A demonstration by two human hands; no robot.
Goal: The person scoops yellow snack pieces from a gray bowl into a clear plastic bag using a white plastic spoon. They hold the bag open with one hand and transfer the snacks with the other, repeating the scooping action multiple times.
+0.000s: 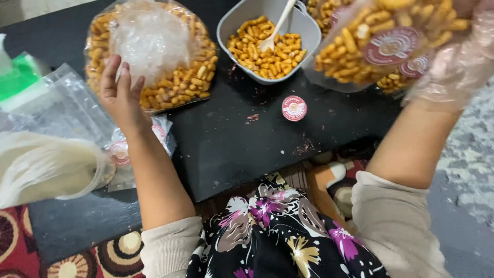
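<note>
Two snack bags (154, 56) (381, 41) — one grey bowl (231, 25), one spoon (278, 25), one round sticker (294, 108).

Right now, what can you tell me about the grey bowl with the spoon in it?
The grey bowl looks like plastic, squarish with rounded corners. It sits upright on the black table, between two clear bags of the same snack. It is partly filled with small golden snack sticks. A pale spoon leans inside, its scoop resting on the sticks. Neither hand touches it.

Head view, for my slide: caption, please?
Left hand touches a snack bag; gloved right hand lifts a filled bag.
</note>
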